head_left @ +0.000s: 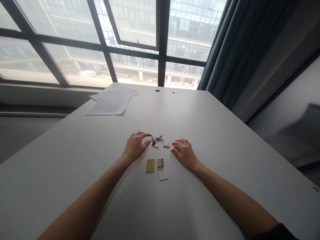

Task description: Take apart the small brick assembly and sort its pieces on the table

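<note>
Several small building bricks lie loose on the white table [200, 120]. Beside the dark and grey bricks [153, 143], my left hand [135, 145] has its thumb and index finger spread apart. My right hand [184, 152] rests over a few white and tan bricks [175, 146] at the right of the pile; its thumb and index finger are apart, and the palm partly hides these pieces. Nearer to me lie a tan studded plate [150, 165], a smaller tan and grey brick piece [160, 162] and a smooth white tile [163, 174].
Printed paper sheets [110, 102] lie at the far left of the table. Two round cable holes, one dark [157, 90], sit near the far edge. Beyond are large windows [135, 23] and a dark curtain [237, 50] on the right.
</note>
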`<state>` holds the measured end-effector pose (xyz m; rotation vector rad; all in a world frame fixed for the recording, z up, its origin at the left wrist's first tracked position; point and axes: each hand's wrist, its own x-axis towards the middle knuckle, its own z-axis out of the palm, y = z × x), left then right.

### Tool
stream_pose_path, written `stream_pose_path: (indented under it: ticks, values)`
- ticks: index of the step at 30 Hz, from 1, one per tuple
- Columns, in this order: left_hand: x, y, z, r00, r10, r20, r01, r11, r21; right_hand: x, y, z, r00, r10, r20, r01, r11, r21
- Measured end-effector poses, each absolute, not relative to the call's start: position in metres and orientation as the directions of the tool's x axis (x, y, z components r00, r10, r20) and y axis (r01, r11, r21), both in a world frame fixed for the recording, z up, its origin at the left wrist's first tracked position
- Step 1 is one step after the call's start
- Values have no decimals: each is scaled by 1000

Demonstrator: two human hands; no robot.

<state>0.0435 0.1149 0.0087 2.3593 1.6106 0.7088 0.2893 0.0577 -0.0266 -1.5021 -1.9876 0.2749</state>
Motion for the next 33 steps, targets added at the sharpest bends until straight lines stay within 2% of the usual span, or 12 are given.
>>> stream_pose_path:
  ticks: [4, 6, 15, 21, 24, 28, 33]
  values:
    - [68, 135, 13, 389, 901, 190, 870, -427, 247, 291, 58, -27, -98, 924, 370, 778, 303, -550]
    - [80, 140, 13, 431, 890, 150, 868, -454, 201, 291, 58, -28, -92, 922, 377, 772, 305, -558]
    - [95, 148, 9, 460, 876, 145, 861, -480, 168, 289, 58, -27, -108, 916, 385, 762, 325, -559]
    - [90, 135, 19, 434, 858, 273, 853, -489, 181, 290, 58, -26, -93, 922, 377, 746, 315, -586]
    - [87, 109, 26, 496, 791, 358, 783, -586, 210, 290, 58, -25, -78, 922, 379, 732, 311, -606]
    - [92, 75, 27, 659, 693, 293, 674, -717, 181, 292, 59, -24, -88, 925, 369, 741, 308, -596]
    - [102, 61, 21, 705, 677, 213, 665, -735, 135, 302, 46, -20, -218, 916, 336, 769, 373, -519]
